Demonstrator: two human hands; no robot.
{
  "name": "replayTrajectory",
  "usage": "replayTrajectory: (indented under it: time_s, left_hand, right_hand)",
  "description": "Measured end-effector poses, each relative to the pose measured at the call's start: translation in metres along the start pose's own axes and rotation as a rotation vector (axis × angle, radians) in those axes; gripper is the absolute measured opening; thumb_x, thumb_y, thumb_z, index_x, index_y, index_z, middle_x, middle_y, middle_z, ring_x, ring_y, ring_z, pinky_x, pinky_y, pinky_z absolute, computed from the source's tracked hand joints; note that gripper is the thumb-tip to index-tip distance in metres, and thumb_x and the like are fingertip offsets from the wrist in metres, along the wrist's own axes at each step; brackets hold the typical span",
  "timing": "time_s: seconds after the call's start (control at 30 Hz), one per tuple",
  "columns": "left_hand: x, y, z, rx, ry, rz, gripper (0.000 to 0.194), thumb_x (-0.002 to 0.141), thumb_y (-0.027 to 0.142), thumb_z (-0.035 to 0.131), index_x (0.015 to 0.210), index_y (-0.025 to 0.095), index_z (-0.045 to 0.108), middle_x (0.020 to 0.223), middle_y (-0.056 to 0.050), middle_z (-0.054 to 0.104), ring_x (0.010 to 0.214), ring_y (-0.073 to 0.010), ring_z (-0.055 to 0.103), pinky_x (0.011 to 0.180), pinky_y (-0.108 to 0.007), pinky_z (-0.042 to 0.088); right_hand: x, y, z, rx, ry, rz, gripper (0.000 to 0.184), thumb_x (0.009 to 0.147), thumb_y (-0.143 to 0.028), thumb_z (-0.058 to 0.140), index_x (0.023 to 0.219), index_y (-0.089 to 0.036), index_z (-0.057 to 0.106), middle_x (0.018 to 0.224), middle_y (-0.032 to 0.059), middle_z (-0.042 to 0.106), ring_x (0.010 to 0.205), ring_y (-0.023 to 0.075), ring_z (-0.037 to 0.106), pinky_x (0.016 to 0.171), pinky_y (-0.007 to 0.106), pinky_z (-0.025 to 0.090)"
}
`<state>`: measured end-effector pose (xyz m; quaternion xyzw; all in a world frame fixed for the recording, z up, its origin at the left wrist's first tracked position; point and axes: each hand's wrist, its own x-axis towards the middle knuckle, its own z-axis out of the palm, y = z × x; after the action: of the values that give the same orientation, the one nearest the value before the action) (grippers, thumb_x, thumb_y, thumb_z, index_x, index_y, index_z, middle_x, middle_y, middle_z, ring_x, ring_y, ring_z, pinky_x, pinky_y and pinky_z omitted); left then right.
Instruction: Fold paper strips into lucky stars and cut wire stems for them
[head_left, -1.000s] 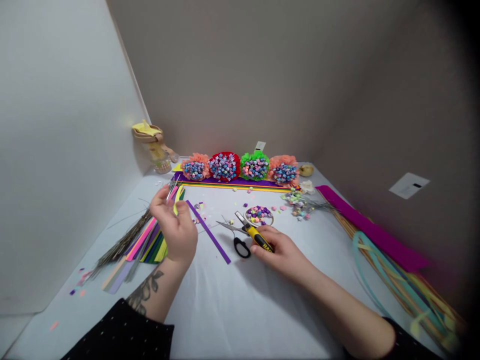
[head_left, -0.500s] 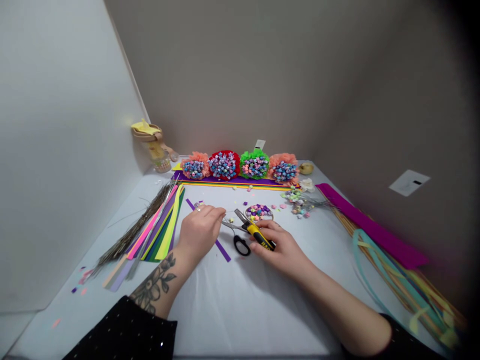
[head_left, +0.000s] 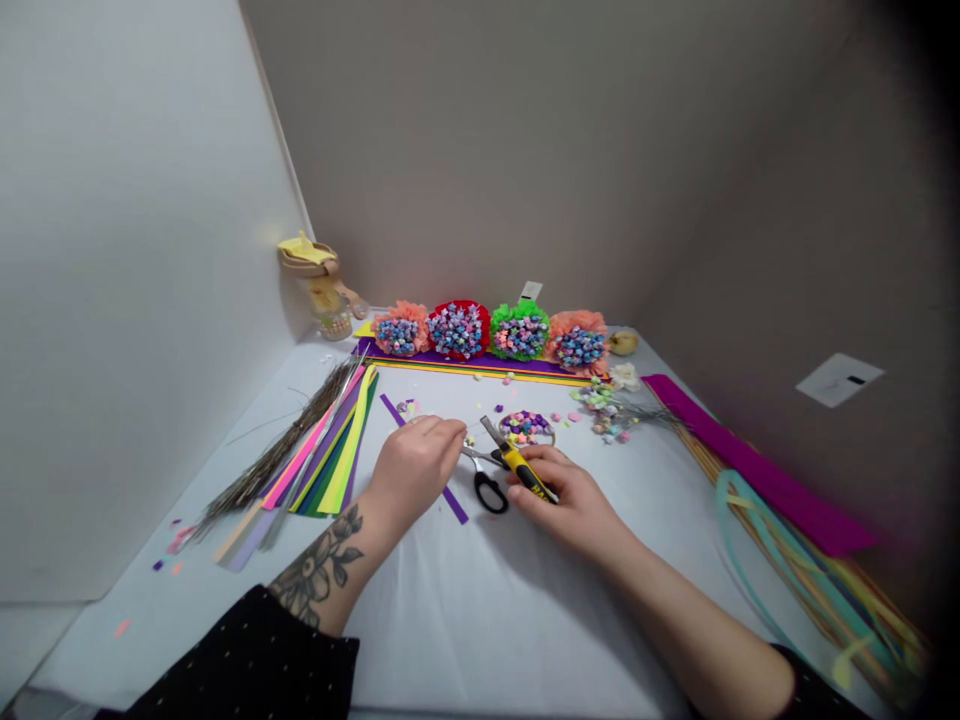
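My left hand (head_left: 420, 462) is closed in a pinch over the middle of the table. A faint line, seemingly a thin wire (head_left: 474, 429), runs from its fingertips towards the tool in my other hand. My right hand (head_left: 564, 497) is wrapped round a yellow-and-black hand tool with a metal tip (head_left: 521, 470), which points up and left. Black-handled scissors (head_left: 491, 493) lie beneath and beside that tool, their blades partly hidden. A purple paper strip (head_left: 454, 506) passes under my left hand. Just beyond sits a small round dish of folded paper stars (head_left: 527, 428).
Paper strips (head_left: 330, 460) and a bundle of brown stems (head_left: 274, 450) lie left. Several star-filled bouquets (head_left: 458, 331) stand at the back on purple sheets. Wire-stemmed stars (head_left: 600, 400), a magenta sheet (head_left: 757, 470) and ribbons (head_left: 795, 560) are right. A jar (head_left: 330, 310) stands back left.
The whole view has shifted slightly, so everything sits a little further right. Both hands keep nearly the same pose and the same hold.
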<state>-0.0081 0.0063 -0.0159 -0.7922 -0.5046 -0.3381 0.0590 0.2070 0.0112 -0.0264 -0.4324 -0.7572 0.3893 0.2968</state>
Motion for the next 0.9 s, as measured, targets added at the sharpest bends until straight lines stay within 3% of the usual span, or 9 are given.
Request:
replayTrajectory:
  time_s: [0.43,0.6,0.7,0.8,0.9]
  left_hand:
    - [0.000,0.003,0.002,-0.017,-0.028,-0.052,0.017,0.086,0.020,0.049,0.086,0.016,0.066,0.079,-0.006,0.071,0.073,-0.0178,0.066,0.071,-0.029,0.051]
    - [0.000,0.004,0.004,-0.125,-0.011,-0.107,0.016,0.085,0.018,0.051,0.086,0.017,0.066,0.082,-0.005,0.072,0.075,-0.0172,0.067,0.073,-0.028,0.051]
    - [0.003,0.005,0.002,-0.275,0.008,-0.199,0.013,0.082,0.016,0.054,0.082,0.018,0.067,0.081,-0.003,0.072,0.074,-0.0154,0.067,0.072,-0.026,0.050]
    - [0.007,0.006,-0.002,-0.444,0.012,-0.295,0.012,0.080,0.015,0.057,0.076,0.018,0.068,0.073,-0.001,0.071,0.066,-0.0136,0.065,0.064,-0.023,0.050]
    - [0.010,0.009,-0.006,-0.581,0.014,-0.360,0.010,0.079,0.018,0.059,0.076,0.017,0.068,0.068,-0.002,0.070,0.060,-0.0128,0.063,0.056,-0.021,0.049]
  right_hand:
    - [0.000,-0.003,0.002,0.007,-0.030,0.008,0.016,0.078,-0.031,0.059,0.076,-0.017,0.067,0.094,0.0089,0.059,0.093,0.0225,0.056,0.085,0.034,0.042]
    - [0.001,-0.002,-0.001,0.078,-0.050,0.051,0.024,0.077,-0.038,0.060,0.067,-0.016,0.063,0.083,0.0066,0.056,0.083,0.0203,0.055,0.077,0.031,0.041]
    - [0.000,-0.002,-0.002,0.280,-0.128,0.164,0.031,0.075,-0.043,0.063,0.064,-0.015,0.062,0.073,0.0036,0.054,0.071,0.0164,0.051,0.069,0.029,0.041]
    - [-0.004,-0.004,-0.001,0.737,-0.257,0.318,0.033,0.070,-0.048,0.067,0.069,-0.015,0.064,0.073,0.0037,0.058,0.064,0.0145,0.052,0.063,0.028,0.042]
    - [-0.007,-0.006,0.001,1.107,-0.348,0.324,0.034,0.066,-0.048,0.070,0.067,-0.015,0.064,0.081,0.0070,0.062,0.067,0.0163,0.058,0.063,0.028,0.045]
